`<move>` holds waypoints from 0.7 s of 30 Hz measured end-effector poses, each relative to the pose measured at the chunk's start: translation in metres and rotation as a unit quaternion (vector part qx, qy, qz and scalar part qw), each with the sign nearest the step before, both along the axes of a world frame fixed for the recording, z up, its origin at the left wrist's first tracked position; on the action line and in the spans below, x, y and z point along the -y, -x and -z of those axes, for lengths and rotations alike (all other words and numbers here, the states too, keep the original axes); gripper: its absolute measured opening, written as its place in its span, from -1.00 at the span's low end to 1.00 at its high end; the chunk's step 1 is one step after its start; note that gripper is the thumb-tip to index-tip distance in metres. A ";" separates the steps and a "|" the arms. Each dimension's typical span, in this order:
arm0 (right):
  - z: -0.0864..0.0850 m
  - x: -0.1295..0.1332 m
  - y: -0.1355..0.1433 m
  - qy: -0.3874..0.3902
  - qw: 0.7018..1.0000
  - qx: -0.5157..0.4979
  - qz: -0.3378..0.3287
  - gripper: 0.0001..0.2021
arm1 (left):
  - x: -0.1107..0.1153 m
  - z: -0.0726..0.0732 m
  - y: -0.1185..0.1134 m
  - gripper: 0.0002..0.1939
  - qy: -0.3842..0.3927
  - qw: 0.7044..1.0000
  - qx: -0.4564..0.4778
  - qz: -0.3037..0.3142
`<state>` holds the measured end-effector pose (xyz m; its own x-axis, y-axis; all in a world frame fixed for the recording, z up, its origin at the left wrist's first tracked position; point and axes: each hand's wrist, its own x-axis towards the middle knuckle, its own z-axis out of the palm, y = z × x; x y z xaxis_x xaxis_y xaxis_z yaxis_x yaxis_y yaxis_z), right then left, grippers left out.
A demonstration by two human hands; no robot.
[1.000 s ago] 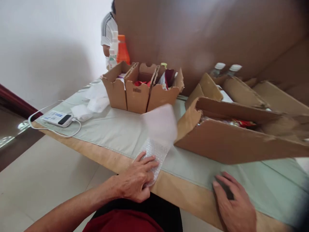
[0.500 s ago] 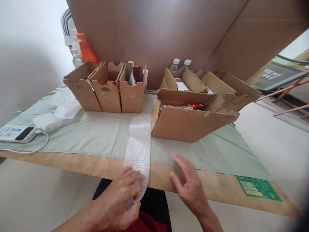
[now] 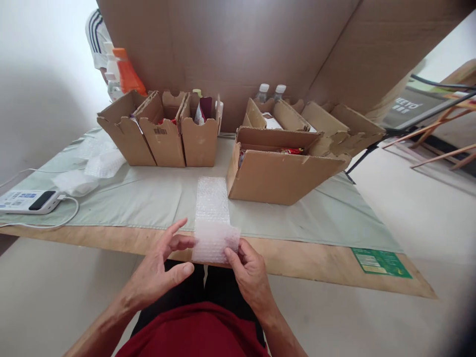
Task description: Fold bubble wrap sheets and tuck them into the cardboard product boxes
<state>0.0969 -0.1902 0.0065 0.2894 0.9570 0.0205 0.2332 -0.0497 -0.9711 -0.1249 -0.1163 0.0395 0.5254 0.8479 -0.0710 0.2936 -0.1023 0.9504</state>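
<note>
Wrap (image 3: 212, 203), doubled at the near edge of the surface (image 3: 297, 256) and pinched by the right fingers (image 3: 234, 259), should lie flattest if the spread left fingers (image 3: 178, 226) press evenly along the fold.

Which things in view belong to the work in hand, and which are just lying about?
In use:
bubble wrap strip
right hand, pinching its right edge
left hand, open at its left edge

Apparently lying about:
loose bubble wrap pieces, possibly spare
white device with cable
cardboard boxes
orange bottle
green label
</note>
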 end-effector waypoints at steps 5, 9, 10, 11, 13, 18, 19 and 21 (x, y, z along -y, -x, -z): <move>0.004 -0.010 0.006 0.014 1.000 -0.005 0.006 -0.76 | 0.016 0.032 -0.022 -0.32 -0.061 0.994 -0.022 -0.092; 0.004 -0.013 0.004 -0.003 0.994 0.097 0.049 -0.56 | 0.010 0.035 -0.037 -0.38 -0.141 0.979 -0.092 -0.115; 0.003 -0.011 0.002 -0.020 0.988 0.131 0.075 -0.52 | 0.008 0.034 -0.037 -0.37 -0.148 0.977 -0.110 -0.109; 0.002 -0.007 -0.001 -0.041 0.980 0.165 0.099 -0.51 | 0.006 0.034 -0.037 -0.36 -0.154 0.975 -0.128 -0.101; 0.000 0.004 -0.005 -0.092 0.961 0.230 0.121 -0.53 | 0.002 0.033 -0.036 -0.37 -0.168 0.969 -0.156 -0.090; -0.002 0.022 -0.007 -0.150 0.911 0.383 -0.024 -0.53 | -0.005 0.035 -0.036 -0.41 -0.193 0.962 -0.179 -0.080; -0.002 0.021 -0.006 -0.142 0.902 0.404 -0.049 -0.48 | -0.007 0.035 -0.037 -0.42 -0.197 0.960 -0.181 -0.076; -0.001 0.015 -0.003 -0.121 0.890 0.434 -0.075 -0.40 | -0.011 0.034 -0.039 -0.43 -0.209 0.958 -0.186 -0.067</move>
<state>0.1002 -0.2052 0.0073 -0.0667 0.9205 0.3849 0.8865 0.2317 -0.4005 -0.0859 -0.1051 0.0051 0.4146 0.9010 0.1279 0.6416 -0.3891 0.6611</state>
